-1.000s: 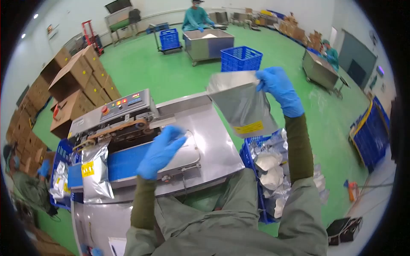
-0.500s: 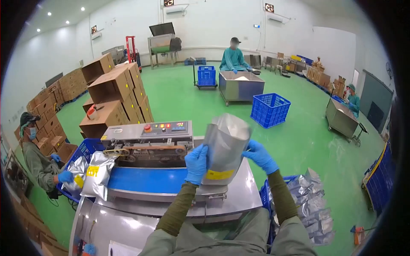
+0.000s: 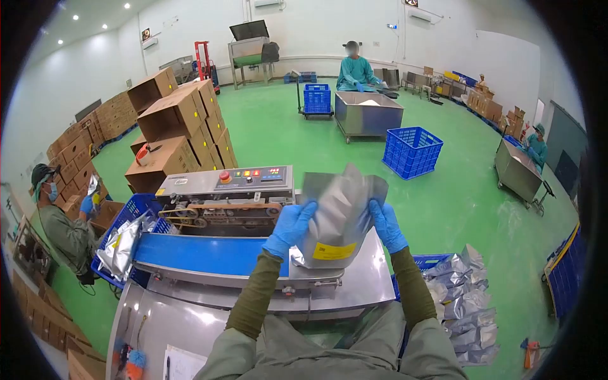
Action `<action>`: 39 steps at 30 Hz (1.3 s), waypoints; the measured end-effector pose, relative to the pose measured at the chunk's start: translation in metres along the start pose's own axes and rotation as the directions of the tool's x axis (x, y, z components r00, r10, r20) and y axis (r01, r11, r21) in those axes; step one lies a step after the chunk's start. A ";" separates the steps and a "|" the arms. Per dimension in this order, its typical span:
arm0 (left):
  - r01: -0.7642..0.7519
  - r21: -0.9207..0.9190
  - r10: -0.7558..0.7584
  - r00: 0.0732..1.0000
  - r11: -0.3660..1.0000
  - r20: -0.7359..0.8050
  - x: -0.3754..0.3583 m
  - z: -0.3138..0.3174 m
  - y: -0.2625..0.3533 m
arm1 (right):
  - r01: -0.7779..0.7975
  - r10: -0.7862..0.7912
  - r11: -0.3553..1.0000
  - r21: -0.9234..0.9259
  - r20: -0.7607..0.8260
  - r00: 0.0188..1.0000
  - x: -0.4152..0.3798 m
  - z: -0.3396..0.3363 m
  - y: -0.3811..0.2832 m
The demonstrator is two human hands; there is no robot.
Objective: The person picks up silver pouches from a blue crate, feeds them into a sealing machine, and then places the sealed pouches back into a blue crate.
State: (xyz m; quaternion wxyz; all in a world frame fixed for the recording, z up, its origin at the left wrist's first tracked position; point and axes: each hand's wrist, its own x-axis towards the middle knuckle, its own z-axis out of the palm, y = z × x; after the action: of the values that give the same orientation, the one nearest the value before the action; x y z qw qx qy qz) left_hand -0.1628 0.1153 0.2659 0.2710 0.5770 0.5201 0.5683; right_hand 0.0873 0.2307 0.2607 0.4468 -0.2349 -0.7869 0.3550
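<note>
A silver foil pouch with a yellow label stands upright in front of me, at the right end of the blue conveyor belt. My left hand, in a blue glove, is closed on the pouch's left side. On the opposite side my right hand, gloved too, grips the upper edge. The pouch's top looks flattened and drawn wide between both hands. Just left of it is a band sealing machine with a red button and lit displays.
Blue crate with several silver pouches stands to my right. At the belt's left end, pouches lie over another crate, beside a co-worker. Cartons are stacked behind the machine.
The pouch's rounded open mouth has been pulled flat and wide. A pouch on the belt has moved left onto the crate. The co-worker at left now holds a pouch up.
</note>
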 end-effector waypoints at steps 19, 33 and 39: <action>0.285 -0.776 -0.420 0.907 0.563 0.029 0.004 0.006 -0.135 | -0.483 0.542 0.805 0.345 -0.094 0.835 -0.002 0.045 0.052; 0.447 -0.470 -0.550 0.829 0.761 -0.102 -0.037 -0.089 -0.150 | -0.503 0.479 0.793 0.342 0.159 0.863 0.001 0.155 0.096; 0.234 0.532 -0.107 0.960 0.814 -0.259 -0.075 -0.170 -0.158 | -0.581 0.570 0.695 0.424 0.167 0.804 -0.060 0.090 0.021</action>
State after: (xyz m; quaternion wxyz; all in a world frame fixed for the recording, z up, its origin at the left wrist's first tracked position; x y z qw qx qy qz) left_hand -0.3542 0.0489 0.1300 0.0828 0.5162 0.7391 0.4247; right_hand 0.0396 0.1714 0.1806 0.3463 -0.3537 -0.5728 0.6533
